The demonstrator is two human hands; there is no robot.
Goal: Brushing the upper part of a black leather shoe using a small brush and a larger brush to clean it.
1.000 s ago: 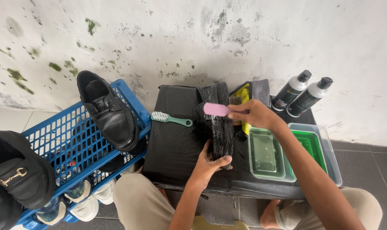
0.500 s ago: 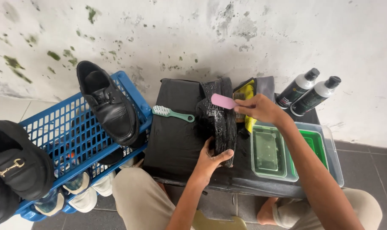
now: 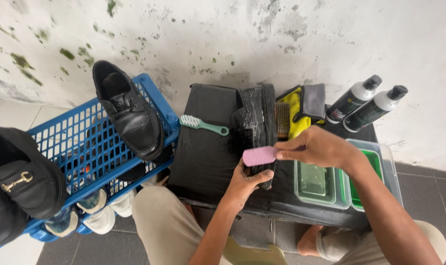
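head view: one camera, looking down over a low black-covered table (image 3: 203, 157) set against a stained white wall (image 3: 232, 39)
blue crate (image 3: 80, 147): plastic lattice rack left of the table; a black lace-up shoe (image 3: 129, 115) stands on its top, toe toward the person, heel toward the wall; a black loafer with a gold buckle (image 3: 22, 176) sits at its left end; pale sneakers (image 3: 93, 216) show on the shelf below
clear tubs (image 3: 350, 184): nested on the right of the table; a green tray sits inside; the near compartment seems to hold clear liquid, though i cannot tell for sure
bottles (image 3: 365, 103): two dark bottles with pale shoulders and black caps, lying side by side, caps pointing to the upper right, near the wall
cloths (image 3: 301, 105): a yellow one and a grey one bunched at the back edge, with a wire-bristled brush (image 3: 281, 118) lying on them
green toothbrush (image 3: 203, 125): flat on the table, bristle head to the left, handle running right
black shoe (image 3: 256, 122): mid-table, wrapped in glossy black; long axis runs from the person toward the wall; which end is the toe i cannot tell
left hand (image 3: 247, 181): fingers curled and clamped on the near end of the black shoe
right hand (image 3: 316, 147): fingers together, pinching the right end of the pink brush (image 3: 259, 156)
pink brush: long axis lies left to right, crosswise over the black shoe, free end pointing left; just above the left hand
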